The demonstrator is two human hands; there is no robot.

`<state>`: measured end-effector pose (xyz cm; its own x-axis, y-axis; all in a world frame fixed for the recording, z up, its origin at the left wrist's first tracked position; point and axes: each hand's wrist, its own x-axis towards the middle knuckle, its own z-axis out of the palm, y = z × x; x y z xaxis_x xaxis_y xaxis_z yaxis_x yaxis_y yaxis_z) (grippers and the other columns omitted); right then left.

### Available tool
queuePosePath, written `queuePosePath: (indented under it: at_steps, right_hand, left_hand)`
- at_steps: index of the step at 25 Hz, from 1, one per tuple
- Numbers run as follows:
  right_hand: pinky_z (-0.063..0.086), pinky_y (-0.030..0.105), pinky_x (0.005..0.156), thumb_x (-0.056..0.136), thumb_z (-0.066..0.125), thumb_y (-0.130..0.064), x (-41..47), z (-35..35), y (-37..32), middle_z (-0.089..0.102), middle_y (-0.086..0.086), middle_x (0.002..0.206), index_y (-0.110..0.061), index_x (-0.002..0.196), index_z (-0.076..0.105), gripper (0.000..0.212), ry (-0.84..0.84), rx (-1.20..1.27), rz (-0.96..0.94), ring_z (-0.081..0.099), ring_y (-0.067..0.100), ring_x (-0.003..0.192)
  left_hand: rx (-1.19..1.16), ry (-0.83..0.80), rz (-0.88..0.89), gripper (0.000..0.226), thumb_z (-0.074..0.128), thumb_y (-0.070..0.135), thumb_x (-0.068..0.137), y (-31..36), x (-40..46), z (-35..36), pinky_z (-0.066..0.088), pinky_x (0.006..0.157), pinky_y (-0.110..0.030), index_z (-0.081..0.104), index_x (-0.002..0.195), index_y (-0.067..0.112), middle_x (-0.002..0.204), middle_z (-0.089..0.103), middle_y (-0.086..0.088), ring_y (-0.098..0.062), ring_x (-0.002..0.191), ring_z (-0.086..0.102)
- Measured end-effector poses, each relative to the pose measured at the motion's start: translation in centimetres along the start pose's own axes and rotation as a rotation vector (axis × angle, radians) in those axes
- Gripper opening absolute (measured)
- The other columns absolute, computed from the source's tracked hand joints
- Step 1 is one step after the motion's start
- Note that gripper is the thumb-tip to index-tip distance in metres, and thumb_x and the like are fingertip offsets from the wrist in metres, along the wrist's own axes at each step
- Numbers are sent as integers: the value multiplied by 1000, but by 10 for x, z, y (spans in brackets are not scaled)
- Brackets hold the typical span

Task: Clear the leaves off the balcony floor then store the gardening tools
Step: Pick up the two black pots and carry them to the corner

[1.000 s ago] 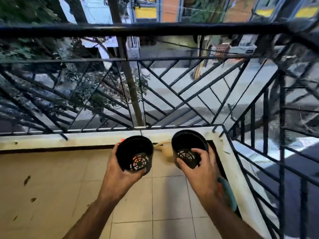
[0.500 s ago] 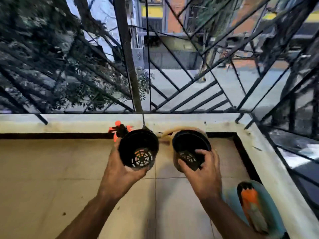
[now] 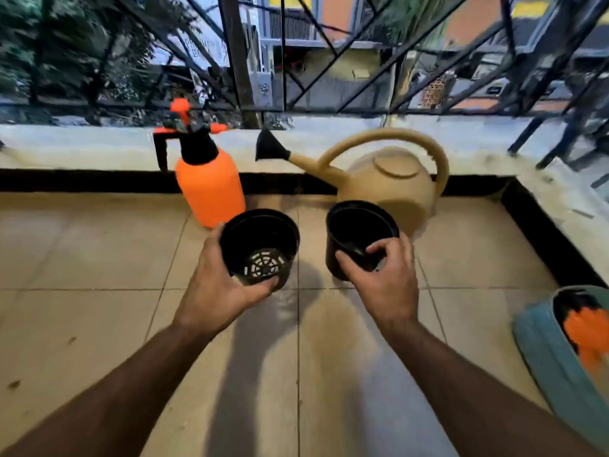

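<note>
Left hand (image 3: 220,288) grips a round black plastic pot with a slotted base (image 3: 260,245); right hand (image 3: 384,278) pinches the rim of a second smooth black plastic pot (image 3: 357,230). Both pots are above the beige floor tiles (image 3: 99,258), just before an orange plastic pump sprayer (image 3: 209,186) and a rounded tan watering can (image 3: 389,183) by the black railing (image 3: 412,61).

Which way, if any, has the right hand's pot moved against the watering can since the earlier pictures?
Cannot tell: the camera itself tilted. The right hand holds its pot just before the watering can, as earlier.
</note>
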<state>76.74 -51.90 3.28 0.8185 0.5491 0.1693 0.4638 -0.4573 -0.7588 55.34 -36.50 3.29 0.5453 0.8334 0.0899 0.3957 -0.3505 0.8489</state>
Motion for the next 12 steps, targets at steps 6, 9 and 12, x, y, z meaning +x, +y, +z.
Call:
queuePosePath:
  at_steps: [6,9,12]
  right_hand:
    - [53,39,91,77,70,-72,7,31,24,36,-5,159,-29,91,54,49,-114,-109,37,55,22,125]
    - [51,41,98,81,72,-64,13,50,26,37,2,153,-21,97,56,48,-169,-80,62,52,25,125]
    - [47,38,101,85,77,-51,19,68,24,37,4,151,-16,102,57,44,-196,-57,116,50,23,125]
  left_hand:
    - [-33,1,-13,118,95,41,56,-33,-2,0,43,113,-40,25,151,33,144,47,12,-5,133,47]
    - [-45,25,-8,115,96,34,58,-44,1,0,42,112,-32,28,151,29,141,49,13,-3,131,47]
    - [-47,33,-30,118,96,34,58,-54,3,1,37,108,-22,25,152,26,142,46,12,-3,131,45]
